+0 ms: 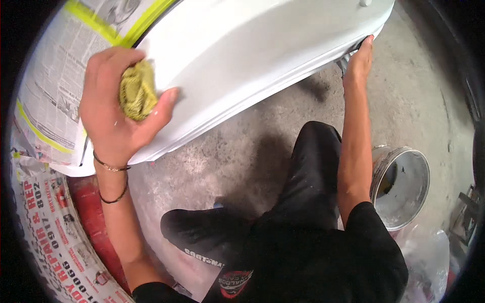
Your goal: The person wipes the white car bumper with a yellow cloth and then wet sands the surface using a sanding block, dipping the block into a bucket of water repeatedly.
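so the left grip (pixel 108 98) is holding a bunched-up yellow cloth (pixel 139 91), fingers curled round one side of it and the thumb sticking out on the other. it's over the left end of a big glossy white panel (pixel 227 60), just beside the edge where the masking starts. can't really tell if the cloth is pressed on the panel or a bit off it.

the right grip (pixel 359 63) is up at the far right end of the panel, flat-ish against its long near edge, by a dark gap. some of the fingers are hidden, so i can't say if it's closed on the edge or just resting there.

the panel's left end has newspaper (pixel 50 70) over it, with yellow-green tape (pixel 96 22) running along the border. below its lower left corner there's a curved printed sheet (pixel 60 227) next to a red surface (pixel 88 202).

on the concrete floor (pixel 222 146), toward the right side, a bucket (pixel 411 184) sits tilted toward the camera, just beside the right forearm, with clear plastic (pixel 429 257) near it. two thin bracelets (pixel 111 167) on the left wrist, black trousers (pixel 313 166) between the arms.
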